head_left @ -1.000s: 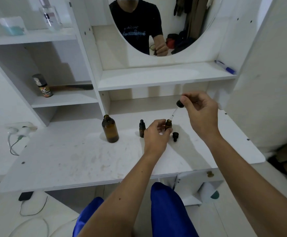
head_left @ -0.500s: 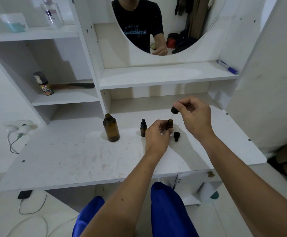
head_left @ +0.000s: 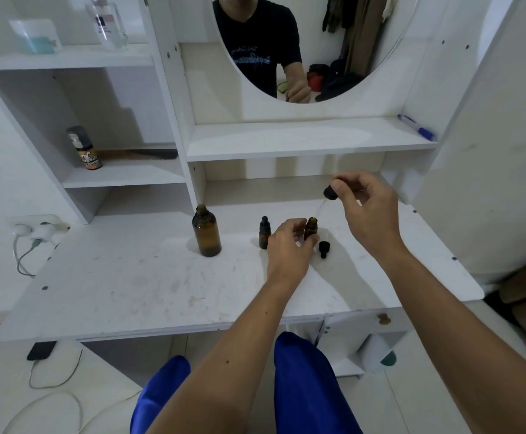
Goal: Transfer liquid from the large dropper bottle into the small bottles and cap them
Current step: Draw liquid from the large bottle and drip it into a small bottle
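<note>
Fingers of the left hand (head_left: 288, 245) curl round an uncapped small amber bottle (head_left: 311, 228), holding it upright on the white desk (head_left: 124, 277), while the right hand (head_left: 368, 211) pinches the black bulb of a dropper (head_left: 330, 193) between thumb and forefinger above and to the right of that bottle's mouth; the glass tube below the bulb is too faint to trace. Three amber bottles stand on the desktop: the large dropper bottle (head_left: 206, 231), open-necked, to the left; a capped small bottle (head_left: 264, 233) just beside the left hand; and the one being gripped. One loose black cap (head_left: 324, 248) lies on the desk just right of the held bottle. The desk is scuffed and belongs to a white shelving unit with a round mirror (head_left: 302, 42). One blue pen (head_left: 415, 126) lies on the shelf under the mirror, one spray can (head_left: 85, 148) stands in a left cubby, and one clear bottle (head_left: 106, 23) sits on the top shelf.
</note>
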Demonstrator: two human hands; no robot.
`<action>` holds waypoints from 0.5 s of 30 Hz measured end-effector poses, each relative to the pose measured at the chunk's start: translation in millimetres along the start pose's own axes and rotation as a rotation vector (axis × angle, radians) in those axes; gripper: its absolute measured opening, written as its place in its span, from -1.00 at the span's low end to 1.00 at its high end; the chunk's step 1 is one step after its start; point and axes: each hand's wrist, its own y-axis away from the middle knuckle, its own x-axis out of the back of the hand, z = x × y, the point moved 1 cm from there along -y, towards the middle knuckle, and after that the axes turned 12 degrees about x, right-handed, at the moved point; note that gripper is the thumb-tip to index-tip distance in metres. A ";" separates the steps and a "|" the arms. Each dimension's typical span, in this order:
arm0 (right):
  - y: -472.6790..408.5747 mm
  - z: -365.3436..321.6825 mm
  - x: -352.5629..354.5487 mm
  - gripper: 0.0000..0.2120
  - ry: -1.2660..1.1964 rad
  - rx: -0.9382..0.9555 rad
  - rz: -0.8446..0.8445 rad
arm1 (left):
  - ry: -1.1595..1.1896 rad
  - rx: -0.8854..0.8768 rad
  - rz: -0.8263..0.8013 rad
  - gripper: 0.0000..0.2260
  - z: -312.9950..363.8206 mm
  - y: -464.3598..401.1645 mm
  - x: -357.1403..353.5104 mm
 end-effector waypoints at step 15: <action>-12.1 -50.2 -25.8 -0.91 -0.286 0.095 0.100 | 0.102 0.038 -0.217 -0.58 -15.8 38.4 71.2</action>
